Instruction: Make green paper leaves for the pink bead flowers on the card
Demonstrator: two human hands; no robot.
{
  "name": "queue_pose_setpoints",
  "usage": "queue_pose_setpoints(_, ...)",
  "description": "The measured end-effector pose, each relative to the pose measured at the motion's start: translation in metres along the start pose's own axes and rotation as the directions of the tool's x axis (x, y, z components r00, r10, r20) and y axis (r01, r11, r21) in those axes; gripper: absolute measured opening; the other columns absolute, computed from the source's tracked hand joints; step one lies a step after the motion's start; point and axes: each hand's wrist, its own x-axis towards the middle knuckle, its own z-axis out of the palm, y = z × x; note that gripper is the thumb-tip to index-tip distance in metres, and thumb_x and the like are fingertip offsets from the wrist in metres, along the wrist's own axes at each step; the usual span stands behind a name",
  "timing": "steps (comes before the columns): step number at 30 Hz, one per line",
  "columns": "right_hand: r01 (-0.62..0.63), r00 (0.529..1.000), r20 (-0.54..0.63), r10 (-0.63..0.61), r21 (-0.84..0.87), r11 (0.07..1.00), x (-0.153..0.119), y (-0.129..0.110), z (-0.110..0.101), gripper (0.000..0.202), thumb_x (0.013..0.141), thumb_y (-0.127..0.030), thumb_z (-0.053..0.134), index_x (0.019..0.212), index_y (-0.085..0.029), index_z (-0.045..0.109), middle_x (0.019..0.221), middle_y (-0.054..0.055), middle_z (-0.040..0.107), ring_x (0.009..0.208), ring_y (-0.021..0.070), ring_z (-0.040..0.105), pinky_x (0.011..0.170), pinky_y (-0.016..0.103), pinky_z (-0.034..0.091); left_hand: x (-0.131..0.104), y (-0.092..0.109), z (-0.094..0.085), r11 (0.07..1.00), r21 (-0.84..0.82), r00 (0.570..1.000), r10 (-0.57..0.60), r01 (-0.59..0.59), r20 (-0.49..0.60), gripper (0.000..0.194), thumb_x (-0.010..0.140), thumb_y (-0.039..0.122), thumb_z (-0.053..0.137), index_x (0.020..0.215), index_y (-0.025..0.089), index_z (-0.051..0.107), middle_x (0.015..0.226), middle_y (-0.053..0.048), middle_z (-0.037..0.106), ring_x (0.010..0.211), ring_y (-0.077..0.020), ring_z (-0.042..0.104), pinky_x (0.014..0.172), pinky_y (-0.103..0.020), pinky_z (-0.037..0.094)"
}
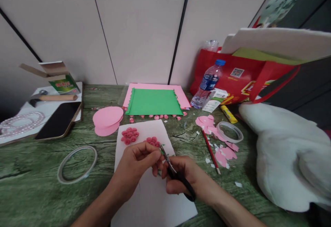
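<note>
My right hand [188, 175] is closed round the black handles of a pair of scissors [172, 168]. The blades point up and left, beside the fingertips of my left hand [141, 158]. Those fingertips are pinched together; what they hold is too small to make out, though bits of green show near them. Both hands are over a white sheet of paper [152, 199]. On the sheet lie a cluster of pink rolled paper flowers [129, 135] and a second cluster [153, 141], partly hidden behind my left hand.
Behind the sheet lie a green paper piece [155, 102] and pink paper circles [107, 118]. Tape rolls [77, 165] [230, 132] flank it. Rightward are a red pencil [210, 151], pink scraps, a bottle [208, 85] and a red bag [232, 79]. A phone [60, 120] and hammer [54, 97] are left.
</note>
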Motion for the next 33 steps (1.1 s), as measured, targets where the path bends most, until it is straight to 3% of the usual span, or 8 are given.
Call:
queue_pose_setpoints(9, 0.014, 1.000, 0.016, -0.015, 0.044, 0.999, 0.001, -0.003, 0.002, 0.047, 0.059, -0.053, 0.075, 0.080, -0.017, 0.053, 0.064, -0.005, 0.045, 0.053, 0.0072, 0.032, 0.047, 0.021, 0.024, -0.002, 0.001, -0.001, 0.999, -0.026, 0.999, 0.026, -0.026, 0.034, 0.016, 0.078, 0.024, 0.063, 0.065, 0.014, 0.060, 0.057, -0.001, 0.063, 0.050, -0.0089, 0.052, 0.052, -0.022, 0.042)
queue_pose_setpoints(12, 0.068, 0.988, -0.137, -0.067, -0.002, 0.998, 0.001, -0.004, 0.000, 0.041, 0.064, -0.050, 0.073, 0.075, -0.017, 0.052, 0.060, -0.006, 0.045, 0.051, 0.0065, 0.031, 0.046, 0.020, 0.025, -0.002, 0.001, -0.001, 1.000, 0.018, 1.000, 0.025, -0.025, 0.007, 0.017, 0.076, 0.026, 0.063, 0.065, 0.014, 0.060, 0.058, -0.001, 0.063, 0.050, -0.0092, 0.051, 0.051, -0.022, 0.041)
queue_pose_setpoints(14, 0.103, 0.949, -0.296, -0.109, -0.037, 0.994, 0.001, -0.004, -0.002, 0.036, 0.067, -0.044, 0.073, 0.072, -0.017, 0.051, 0.058, -0.006, 0.046, 0.050, 0.0061, 0.033, 0.047, 0.020, 0.026, -0.001, 0.000, 0.000, 0.997, 0.083, 1.000, 0.004, -0.002, -0.018, 0.018, 0.075, 0.028, 0.064, 0.064, 0.014, 0.060, 0.057, 0.000, 0.062, 0.049, -0.0090, 0.050, 0.050, -0.022, 0.040)
queue_pose_setpoints(16, 0.125, 0.915, -0.381, -0.133, -0.044, 0.991, 0.001, -0.005, -0.003, 0.033, 0.066, -0.039, 0.075, 0.071, -0.017, 0.051, 0.059, -0.005, 0.049, 0.052, 0.0067, 0.037, 0.048, 0.020, 0.028, 0.001, 0.000, 0.001, 0.986, 0.167, 0.999, -0.016, 0.024, -0.046, 0.017, 0.072, 0.027, 0.066, 0.062, 0.015, 0.061, 0.055, 0.001, 0.059, 0.048, -0.0080, 0.047, 0.048, -0.020, 0.037)
queue_pose_setpoints(24, 0.148, 0.857, -0.493, -0.150, -0.044, 0.988, 0.005, -0.003, -0.002, 0.034, 0.058, -0.033, 0.081, 0.070, -0.018, 0.052, 0.063, -0.004, 0.056, 0.056, 0.0088, 0.046, 0.052, 0.021, 0.035, 0.003, -0.004, 0.004, 0.947, 0.322, 0.999, -0.008, 0.022, -0.044, 0.015, 0.069, 0.027, 0.066, 0.059, 0.015, 0.064, 0.048, 0.004, 0.050, 0.043, -0.0067, 0.038, 0.041, -0.019, 0.029)
queue_pose_setpoints(29, 0.123, 0.866, -0.481, -0.137, -0.060, 0.991, 0.006, -0.004, -0.003, 0.030, 0.060, -0.028, 0.078, 0.068, -0.017, 0.052, 0.061, -0.004, 0.055, 0.054, 0.0084, 0.045, 0.050, 0.020, 0.033, 0.003, -0.004, 0.003, 0.928, 0.372, 1.000, -0.018, 0.024, -0.019, 0.016, 0.071, 0.027, 0.064, 0.060, 0.015, 0.064, 0.048, 0.004, 0.049, 0.043, -0.0072, 0.039, 0.040, -0.019, 0.029)
queue_pose_setpoints(33, 0.101, 0.857, -0.495, -0.144, -0.114, 0.988, 0.007, -0.004, -0.008, 0.024, 0.063, -0.025, 0.074, 0.066, -0.017, 0.051, 0.056, -0.006, 0.050, 0.049, 0.0072, 0.039, 0.045, 0.020, 0.028, 0.006, -0.006, -0.002, 0.863, 0.505, 0.999, 0.033, -0.015, -0.026, 0.013, 0.074, 0.026, 0.061, 0.070, 0.015, 0.067, 0.059, 0.000, 0.059, 0.052, -0.0101, 0.047, 0.049, -0.022, 0.037)
